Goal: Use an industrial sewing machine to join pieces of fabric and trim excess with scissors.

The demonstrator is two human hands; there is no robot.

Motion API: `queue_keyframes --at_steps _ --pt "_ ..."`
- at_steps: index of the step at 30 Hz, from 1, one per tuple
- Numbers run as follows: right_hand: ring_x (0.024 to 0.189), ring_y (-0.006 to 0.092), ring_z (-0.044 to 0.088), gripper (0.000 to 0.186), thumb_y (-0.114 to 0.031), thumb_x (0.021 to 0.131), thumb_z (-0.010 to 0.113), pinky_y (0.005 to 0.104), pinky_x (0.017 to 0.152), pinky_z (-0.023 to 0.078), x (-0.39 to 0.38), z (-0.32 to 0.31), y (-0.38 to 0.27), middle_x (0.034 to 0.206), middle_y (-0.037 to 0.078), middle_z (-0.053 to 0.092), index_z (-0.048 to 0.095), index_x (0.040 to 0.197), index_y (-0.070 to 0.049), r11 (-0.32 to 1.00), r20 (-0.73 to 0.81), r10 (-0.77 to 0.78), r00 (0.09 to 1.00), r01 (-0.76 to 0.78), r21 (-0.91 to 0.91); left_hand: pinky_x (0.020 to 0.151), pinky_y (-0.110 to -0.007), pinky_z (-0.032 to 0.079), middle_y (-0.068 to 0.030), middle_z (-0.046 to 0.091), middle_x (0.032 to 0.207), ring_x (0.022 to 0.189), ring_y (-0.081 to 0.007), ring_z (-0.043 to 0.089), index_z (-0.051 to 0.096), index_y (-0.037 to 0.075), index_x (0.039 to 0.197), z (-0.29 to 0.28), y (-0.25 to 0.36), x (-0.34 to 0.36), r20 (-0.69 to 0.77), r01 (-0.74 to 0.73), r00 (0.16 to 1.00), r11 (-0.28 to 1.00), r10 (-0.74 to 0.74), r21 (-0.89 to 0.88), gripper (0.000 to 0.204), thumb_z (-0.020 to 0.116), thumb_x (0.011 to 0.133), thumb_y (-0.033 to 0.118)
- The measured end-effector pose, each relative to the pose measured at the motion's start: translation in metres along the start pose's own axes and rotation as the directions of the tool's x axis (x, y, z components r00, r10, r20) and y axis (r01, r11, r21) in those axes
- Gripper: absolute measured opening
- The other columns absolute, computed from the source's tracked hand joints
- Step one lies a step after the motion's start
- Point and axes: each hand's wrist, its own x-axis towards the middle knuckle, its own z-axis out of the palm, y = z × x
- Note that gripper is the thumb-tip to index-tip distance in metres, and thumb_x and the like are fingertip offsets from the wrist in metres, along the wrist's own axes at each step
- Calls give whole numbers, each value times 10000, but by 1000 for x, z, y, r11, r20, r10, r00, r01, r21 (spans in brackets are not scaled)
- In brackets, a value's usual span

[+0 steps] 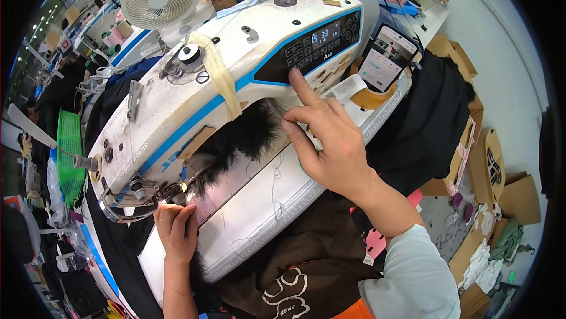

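Machine setting in progress: right hand, index finger extended, presses the control panel; left hand pinches black fur fabric near the needle.

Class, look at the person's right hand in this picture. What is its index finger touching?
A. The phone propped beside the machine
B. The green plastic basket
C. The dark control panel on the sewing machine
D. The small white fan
C: the right hand stretches its index finger up to the lower edge of the dark control panel on the white sewing machine, well away from the fan, basket and phone.
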Motion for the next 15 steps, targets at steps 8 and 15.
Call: queue_keyframes --at_steps 8,15 --pt "796 263 672 199 4 887 842 326 724 549 0 -2 -4 1528 260 654 710 1031 -34 1000 22 25 999 -24 -18 872 -439 493 -103 652 976 943 -330 614 738 33 1090 0 2 5 -3 -10 1000 1000 10 -2 294 808 833 -90" --pt "794 251 680 174 -3 905 835 323 719 553 2 -3 -7 1529 262 652 711 1024 -32 999 34 32 999 -32 -21 879 -442 490 -103 654 976 945 -329 613 739 32 1081 0 1 2 2 8 1000 1000 -8 4 286 813 828 -80"
